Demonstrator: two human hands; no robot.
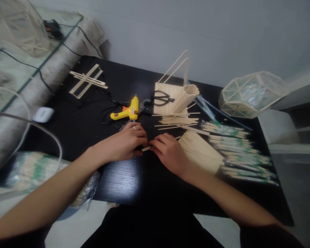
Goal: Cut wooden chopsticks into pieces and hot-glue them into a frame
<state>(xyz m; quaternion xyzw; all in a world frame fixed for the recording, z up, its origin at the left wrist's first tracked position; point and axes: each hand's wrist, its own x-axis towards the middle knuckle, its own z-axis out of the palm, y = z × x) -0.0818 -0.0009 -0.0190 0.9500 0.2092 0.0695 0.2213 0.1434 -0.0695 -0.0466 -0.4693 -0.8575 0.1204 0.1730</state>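
Note:
Thin wooden sticks [146, 148] show between my two hands, above the black table [124, 179]. My left hand [130, 141] has its fingers closed around their left part, and a ring is on one finger. From the right, my right hand [170, 153] pinches them, its fingertips almost touching the left ones. Just beyond my left hand lies a yellow glue gun [129, 111]. Loose sticks [179, 121] lie beyond my right hand, and a flat wooden panel [200, 151] is beside it, partly hidden by the forearm.
Black scissors [162, 98] and a stick cylinder [187, 98] rest on a square panel [162, 108]. Crossed stick frames [88, 81] lie back left. Bagged sticks [243, 155] and a faceted frame [253, 94] stand right. A white cable [45, 129] hangs left.

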